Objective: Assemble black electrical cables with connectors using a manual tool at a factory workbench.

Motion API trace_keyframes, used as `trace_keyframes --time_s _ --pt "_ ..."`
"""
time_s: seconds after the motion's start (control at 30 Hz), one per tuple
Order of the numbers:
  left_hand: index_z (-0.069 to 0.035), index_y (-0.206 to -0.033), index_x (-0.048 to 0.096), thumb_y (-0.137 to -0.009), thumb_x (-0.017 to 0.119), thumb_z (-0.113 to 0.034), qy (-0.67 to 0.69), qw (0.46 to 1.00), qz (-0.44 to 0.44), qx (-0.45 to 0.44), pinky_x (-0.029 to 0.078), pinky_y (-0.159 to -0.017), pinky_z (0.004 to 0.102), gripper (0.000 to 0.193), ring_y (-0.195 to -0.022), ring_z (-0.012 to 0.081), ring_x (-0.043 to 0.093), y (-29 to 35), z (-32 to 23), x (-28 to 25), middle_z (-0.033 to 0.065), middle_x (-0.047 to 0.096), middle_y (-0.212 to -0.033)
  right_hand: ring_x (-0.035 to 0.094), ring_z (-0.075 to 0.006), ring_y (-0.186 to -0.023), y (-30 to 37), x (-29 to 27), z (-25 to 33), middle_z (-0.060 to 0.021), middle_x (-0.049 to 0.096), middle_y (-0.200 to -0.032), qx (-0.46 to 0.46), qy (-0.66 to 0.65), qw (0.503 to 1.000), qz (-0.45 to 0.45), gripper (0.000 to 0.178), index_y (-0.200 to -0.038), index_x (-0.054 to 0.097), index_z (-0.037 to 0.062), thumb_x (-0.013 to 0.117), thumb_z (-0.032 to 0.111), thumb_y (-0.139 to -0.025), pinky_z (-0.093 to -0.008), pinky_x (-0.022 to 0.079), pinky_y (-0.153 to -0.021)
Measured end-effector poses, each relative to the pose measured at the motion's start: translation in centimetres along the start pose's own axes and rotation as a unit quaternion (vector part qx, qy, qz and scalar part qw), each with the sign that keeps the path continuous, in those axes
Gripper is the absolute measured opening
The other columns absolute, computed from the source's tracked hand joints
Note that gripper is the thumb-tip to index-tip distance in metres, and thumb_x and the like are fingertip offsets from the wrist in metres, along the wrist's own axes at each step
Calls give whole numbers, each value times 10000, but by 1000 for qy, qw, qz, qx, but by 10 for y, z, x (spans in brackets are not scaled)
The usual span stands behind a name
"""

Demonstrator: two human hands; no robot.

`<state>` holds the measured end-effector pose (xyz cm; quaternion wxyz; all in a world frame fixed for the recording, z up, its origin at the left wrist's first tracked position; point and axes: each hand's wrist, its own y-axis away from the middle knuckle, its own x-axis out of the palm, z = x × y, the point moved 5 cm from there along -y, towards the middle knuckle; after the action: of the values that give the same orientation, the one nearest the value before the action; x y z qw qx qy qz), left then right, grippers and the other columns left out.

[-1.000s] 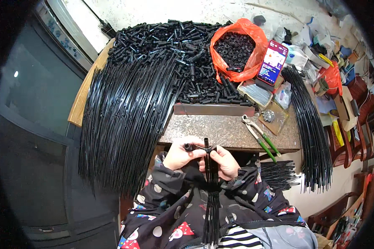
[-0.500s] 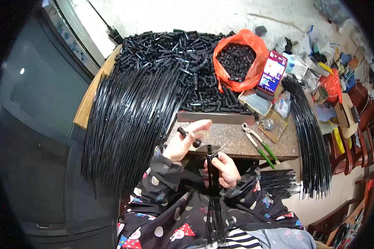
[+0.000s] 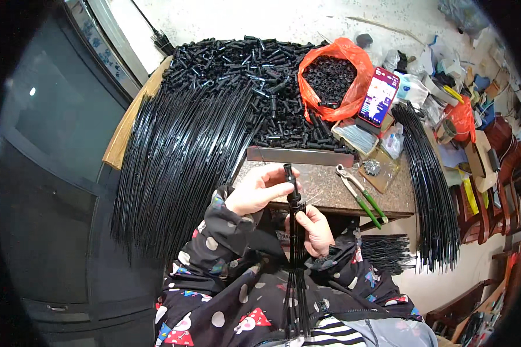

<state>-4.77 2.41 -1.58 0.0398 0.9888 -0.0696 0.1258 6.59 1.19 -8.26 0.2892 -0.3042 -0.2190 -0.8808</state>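
Between the fingers and thumb of my left hand (image 3: 261, 189) is a black plastic tubular handle (image 3: 291, 179), held upright. Its lower end meets the top of a bundle of thin black rods (image 3: 297, 243). My right hand (image 3: 314, 230) is closed around that bundle just below the handle, thumb in front. The rods hang down over my lap and fan out a little at the bottom. Some thin pale wires (image 3: 311, 198) stick out beside the bundle's top. Whether the handle sits around the rods or only touches them, I cannot tell.
Piled black handles (image 3: 226, 63) and long black rods (image 3: 179, 168) cover the table's back and left. A metal strip (image 3: 301, 157) borders the pile. Green-handled pincers (image 3: 362, 194), a phone (image 3: 379, 97), a red bag of black rings (image 3: 362, 63) and more rods (image 3: 431, 196) are on the right.
My left hand has turned the black handle upright and brought it right onto the top of the rod bundle. My right hand keeps its hold on the bundle.
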Motion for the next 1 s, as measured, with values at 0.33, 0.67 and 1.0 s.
trace_keyframes --time_s 0.33,0.67,1.0 --pt "-1 -939 441 -704 470 -23 9 998 57 9 378 -702 239 238 -776 115 474 1 0 -1 47 497 -831 489 -127 -575 -6 5 -2 -67 519 -683 14 -21 999 37 112 -749 458 43 487 150 -735 -240 410 -524" --pt "-2 -877 486 -691 522 -96 -295 955 16 39 388 -558 203 211 -614 68 483 -3 -5 -5 52 533 -695 473 -112 -565 -11 3 -3 -49 512 -653 29 -59 998 25 106 -763 458 35 492 130 -730 -219 383 -529" --pt "-4 -742 494 -684 511 -55 -115 989 -82 47 369 -493 183 79 -546 51 447 17 12 4 4 501 -640 493 -121 -569 5 3 -5 -55 517 -677 21 -26 997 65 186 -844 460 47 517 167 -714 -225 410 -519"
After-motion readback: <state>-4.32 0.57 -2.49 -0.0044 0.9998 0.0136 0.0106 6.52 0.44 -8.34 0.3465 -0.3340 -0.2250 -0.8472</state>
